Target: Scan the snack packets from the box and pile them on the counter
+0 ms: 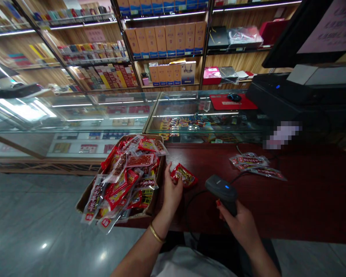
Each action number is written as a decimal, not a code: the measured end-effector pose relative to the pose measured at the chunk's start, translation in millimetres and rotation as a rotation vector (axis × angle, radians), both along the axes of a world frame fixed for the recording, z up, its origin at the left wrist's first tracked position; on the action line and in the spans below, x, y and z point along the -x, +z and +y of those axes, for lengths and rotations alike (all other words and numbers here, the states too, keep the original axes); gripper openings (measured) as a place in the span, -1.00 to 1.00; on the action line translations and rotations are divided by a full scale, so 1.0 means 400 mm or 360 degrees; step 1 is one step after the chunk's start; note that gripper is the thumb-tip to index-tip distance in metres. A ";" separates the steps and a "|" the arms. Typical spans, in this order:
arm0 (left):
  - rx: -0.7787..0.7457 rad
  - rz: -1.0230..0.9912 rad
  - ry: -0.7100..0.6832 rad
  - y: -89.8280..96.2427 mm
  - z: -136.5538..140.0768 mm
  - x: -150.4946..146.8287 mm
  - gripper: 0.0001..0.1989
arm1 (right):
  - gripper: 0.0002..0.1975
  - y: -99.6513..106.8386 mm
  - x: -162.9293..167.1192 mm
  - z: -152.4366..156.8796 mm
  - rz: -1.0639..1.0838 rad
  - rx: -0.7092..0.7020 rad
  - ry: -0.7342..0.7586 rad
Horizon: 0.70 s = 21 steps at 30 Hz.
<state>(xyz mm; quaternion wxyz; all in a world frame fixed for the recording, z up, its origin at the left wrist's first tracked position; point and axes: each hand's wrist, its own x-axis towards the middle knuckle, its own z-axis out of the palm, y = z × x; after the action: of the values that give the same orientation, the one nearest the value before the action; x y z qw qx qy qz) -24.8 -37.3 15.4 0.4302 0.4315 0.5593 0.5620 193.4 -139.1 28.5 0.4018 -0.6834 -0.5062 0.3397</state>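
My left hand [173, 190], with a gold bangle at the wrist, has its thumb and fingers at the near left edge of a red snack packet [185, 176], which lies low over the dark red tabletop. My right hand [242, 221] is wrapped round the handle of a black barcode scanner [222, 188], whose head points left toward that packet and shows a small blue light. Left of my left hand, a cardboard box [160, 182] is heaped with red and clear snack packets. Several clear-edged packets [255, 164] lie in a loose pile to the right of the scanner.
A glass display counter [127, 111] runs behind the wooden tabletop [302, 200]. On the glass sits a mouse [234, 97] on a red mat [216, 102]. At right stand a monitor [282, 42] and black equipment [305, 100]. The scanner's cable curls across the tabletop.
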 end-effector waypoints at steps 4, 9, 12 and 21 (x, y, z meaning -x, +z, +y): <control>0.0056 -0.0194 -0.0021 -0.020 0.023 0.000 -0.49 | -0.62 0.012 0.008 0.001 -0.0138 -0.0048 0.0126; 0.0007 -0.0305 -0.0044 -0.029 0.039 0.008 -0.66 | -0.64 0.017 0.010 0.003 -0.0246 -0.0047 0.0154; 0.0002 -0.0290 -0.0039 -0.028 0.041 0.015 -0.68 | -0.64 0.016 0.010 0.004 -0.0270 -0.0033 0.0186; -0.0004 -0.0257 -0.0027 -0.012 0.040 0.015 -0.61 | -0.64 0.013 0.007 0.006 -0.0281 -0.0022 0.0219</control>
<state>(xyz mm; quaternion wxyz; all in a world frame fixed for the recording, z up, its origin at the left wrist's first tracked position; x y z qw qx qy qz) -30.7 -21.5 10.4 0.4781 0.3899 0.5184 0.5922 190.6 -136.7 33.6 0.3359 -0.6715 -0.5877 0.3014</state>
